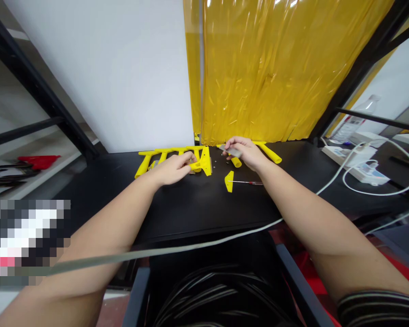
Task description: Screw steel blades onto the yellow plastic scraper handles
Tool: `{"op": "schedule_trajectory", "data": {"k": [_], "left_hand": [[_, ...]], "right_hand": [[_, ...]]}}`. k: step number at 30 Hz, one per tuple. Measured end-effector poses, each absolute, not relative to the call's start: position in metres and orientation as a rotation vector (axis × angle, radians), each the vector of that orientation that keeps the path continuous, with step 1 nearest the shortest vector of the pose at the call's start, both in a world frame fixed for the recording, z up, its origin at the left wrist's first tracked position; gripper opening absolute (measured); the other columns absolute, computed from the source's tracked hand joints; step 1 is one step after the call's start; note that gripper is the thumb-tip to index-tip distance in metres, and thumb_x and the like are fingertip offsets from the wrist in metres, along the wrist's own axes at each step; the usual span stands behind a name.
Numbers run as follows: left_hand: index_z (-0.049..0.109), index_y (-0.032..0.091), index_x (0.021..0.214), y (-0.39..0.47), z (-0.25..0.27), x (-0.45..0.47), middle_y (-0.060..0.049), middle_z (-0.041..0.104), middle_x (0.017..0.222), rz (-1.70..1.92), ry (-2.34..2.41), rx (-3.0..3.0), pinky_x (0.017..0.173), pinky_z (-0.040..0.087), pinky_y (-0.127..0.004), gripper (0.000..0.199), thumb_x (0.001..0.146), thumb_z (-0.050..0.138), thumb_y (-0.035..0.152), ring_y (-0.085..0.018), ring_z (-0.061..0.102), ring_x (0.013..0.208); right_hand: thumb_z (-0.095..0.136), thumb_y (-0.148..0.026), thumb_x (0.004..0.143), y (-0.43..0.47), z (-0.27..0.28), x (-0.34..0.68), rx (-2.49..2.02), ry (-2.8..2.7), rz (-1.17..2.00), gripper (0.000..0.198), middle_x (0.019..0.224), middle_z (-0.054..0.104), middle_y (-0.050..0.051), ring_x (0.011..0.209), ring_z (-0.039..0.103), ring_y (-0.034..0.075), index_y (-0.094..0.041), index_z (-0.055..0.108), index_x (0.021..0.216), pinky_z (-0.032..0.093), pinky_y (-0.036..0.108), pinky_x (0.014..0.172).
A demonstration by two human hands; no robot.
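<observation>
Left fingers (188,157) are clasping a flared yellow scraper (206,162).
Right fingers (237,140) are pinching a thin, flat grey plate (232,151) over the smooth black table (191,204).

Left hand (176,169) grips a yellow plastic scraper (205,161); right hand (246,151) holds a flat grey plate (232,152) above the black counter (187,209).

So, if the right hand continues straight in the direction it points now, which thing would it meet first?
The right hand points leftward, so probably the yellow scraper in the left hand; depth is unclear, it may pass over.
</observation>
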State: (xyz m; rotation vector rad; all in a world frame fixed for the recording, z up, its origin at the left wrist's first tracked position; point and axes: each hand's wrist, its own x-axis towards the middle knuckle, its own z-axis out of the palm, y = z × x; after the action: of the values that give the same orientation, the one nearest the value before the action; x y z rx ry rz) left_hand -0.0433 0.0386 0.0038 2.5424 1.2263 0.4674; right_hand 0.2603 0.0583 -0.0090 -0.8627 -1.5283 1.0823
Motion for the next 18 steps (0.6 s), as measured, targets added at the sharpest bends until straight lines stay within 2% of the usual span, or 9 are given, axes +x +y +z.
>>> {"op": "schedule_trajectory", "data": {"k": [2, 5, 7, 9, 13, 16, 18], "left_hand": [[0.060, 0.021, 0.122, 0.0393, 0.0033, -0.0437, -0.004, 0.074, 0.095, 0.470, 1.235, 2.545, 0.076, 0.046, -0.036, 0.035, 0.090, 0.047, 0.028, -0.025, 0.067, 0.086], [0.059, 0.021, 0.122, 0.0394, 0.0030, -0.0439, -0.003, 0.074, 0.094, 0.458, 1.228, 2.549, 0.076, 0.046, -0.036, 0.034, 0.091, 0.047, 0.028, -0.025, 0.067, 0.085], [0.059, 0.022, 0.121, 0.0392, 0.0029, -0.0437, -0.003, 0.073, 0.094, 0.462, 1.218, 2.552, 0.076, 0.046, -0.036, 0.034, 0.091, 0.047, 0.029, -0.025, 0.067, 0.085], [0.060, 0.022, 0.121, 0.0385, 0.0033, -0.0433, -0.003, 0.073, 0.092, 0.470, 1.218, 2.553, 0.076, 0.046, -0.036, 0.034, 0.090, 0.047, 0.029, -0.025, 0.066, 0.084], [0.060, 0.021, 0.119, 0.0369, 0.0049, -0.0421, -0.004, 0.073, 0.092, 0.478, 1.227, 2.543, 0.076, 0.046, -0.036, 0.034, 0.089, 0.047, 0.027, -0.024, 0.066, 0.083], [0.059, 0.021, 0.120, 0.0379, 0.0045, -0.0427, -0.004, 0.074, 0.093, 0.484, 1.226, 2.536, 0.076, 0.047, -0.035, 0.034, 0.088, 0.047, 0.027, -0.024, 0.067, 0.084], [0.059, 0.022, 0.120, 0.0395, 0.0031, -0.0439, -0.003, 0.074, 0.091, 0.496, 1.225, 2.531, 0.076, 0.047, -0.035, 0.034, 0.089, 0.047, 0.026, -0.024, 0.067, 0.083]], "right_hand": [[0.062, -0.019, 0.082, 0.0584, -0.0089, 0.2610, -0.827, -1.538, 1.042, 0.010, 0.083, 0.076, 0.004, 0.082, 0.073, 0.018, -0.020, 0.070, 0.077, 0.060, 0.031, 0.076], [0.072, -0.020, 0.077, 0.0591, -0.0104, 0.2618, -0.824, -1.620, 0.940, 0.008, 0.090, 0.078, 0.003, 0.087, 0.072, 0.019, -0.021, 0.075, 0.084, 0.060, 0.036, 0.086], [0.077, -0.024, 0.076, 0.0592, -0.0121, 0.2617, -0.822, -1.646, 0.948, 0.015, 0.093, 0.078, 0.004, 0.086, 0.072, 0.019, -0.022, 0.074, 0.090, 0.061, 0.037, 0.085], [0.081, -0.026, 0.075, 0.0585, -0.0133, 0.2613, -0.812, -1.647, 0.982, 0.021, 0.090, 0.074, 0.003, 0.079, 0.070, 0.017, -0.022, 0.070, 0.092, 0.063, 0.035, 0.077], [0.086, -0.024, 0.072, 0.0539, -0.0127, 0.2603, -0.793, -1.585, 1.017, 0.050, 0.092, 0.065, -0.004, 0.067, 0.068, 0.013, -0.028, 0.054, 0.110, 0.063, 0.031, 0.066], [0.089, -0.024, 0.070, 0.0518, -0.0108, 0.2598, -0.784, -1.512, 1.060, 0.062, 0.093, 0.063, -0.005, 0.073, 0.073, 0.014, -0.030, 0.050, 0.117, 0.067, 0.032, 0.070], [0.091, -0.028, 0.069, 0.0527, -0.0101, 0.2599, -0.779, -1.466, 1.086, 0.053, 0.091, 0.063, -0.004, 0.077, 0.074, 0.015, -0.026, 0.057, 0.109, 0.068, 0.034, 0.078]]}}
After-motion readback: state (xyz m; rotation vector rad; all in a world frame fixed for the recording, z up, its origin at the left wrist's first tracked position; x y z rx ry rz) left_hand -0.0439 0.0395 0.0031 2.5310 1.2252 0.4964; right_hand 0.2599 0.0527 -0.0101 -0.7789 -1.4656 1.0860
